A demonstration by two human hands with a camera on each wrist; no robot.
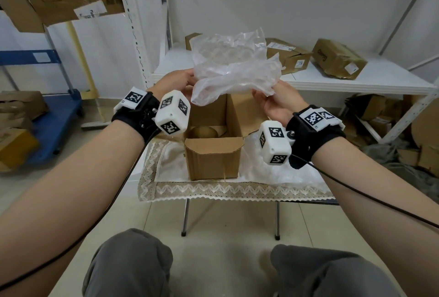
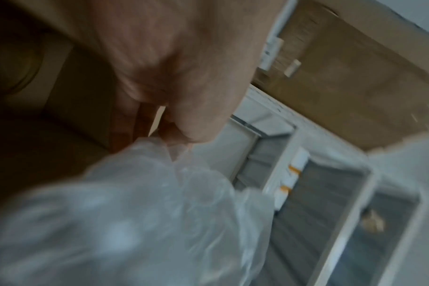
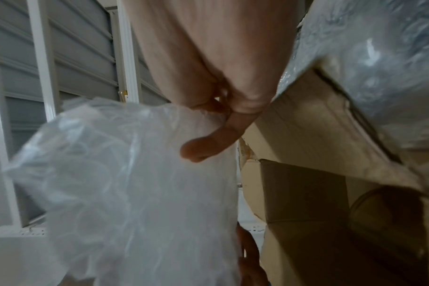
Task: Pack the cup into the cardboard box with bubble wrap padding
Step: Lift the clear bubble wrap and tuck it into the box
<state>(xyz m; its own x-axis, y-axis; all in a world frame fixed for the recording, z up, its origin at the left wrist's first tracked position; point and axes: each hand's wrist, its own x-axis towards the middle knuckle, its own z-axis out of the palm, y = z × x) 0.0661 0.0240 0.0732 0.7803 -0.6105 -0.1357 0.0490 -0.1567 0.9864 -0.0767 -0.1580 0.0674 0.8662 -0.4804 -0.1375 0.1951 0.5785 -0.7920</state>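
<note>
An open cardboard box (image 1: 212, 159) stands on the small table with a tan cup (image 1: 204, 131) upright inside, near its left front. Above the box, both hands hold up a crumpled sheet of clear bubble wrap (image 1: 234, 71). My left hand (image 1: 184, 83) pinches its left edge, thumb against fingers, as the left wrist view shows: bubble wrap (image 2: 140, 216) hangs from the pinch. My right hand (image 1: 273, 99) grips the right edge, with the thumb pressed onto the bubble wrap (image 3: 135, 183). The box (image 3: 306, 193) and cup (image 3: 380, 216) lie below the right hand.
A lace-edged cloth (image 1: 213, 189) covers the table. More clear plastic wrap (image 1: 270, 173) lies on it right of the box. Behind, a white shelf (image 1: 356, 83) carries several cardboard boxes. A blue cart (image 1: 54, 116) and boxes stand on the floor at left. My knees are below.
</note>
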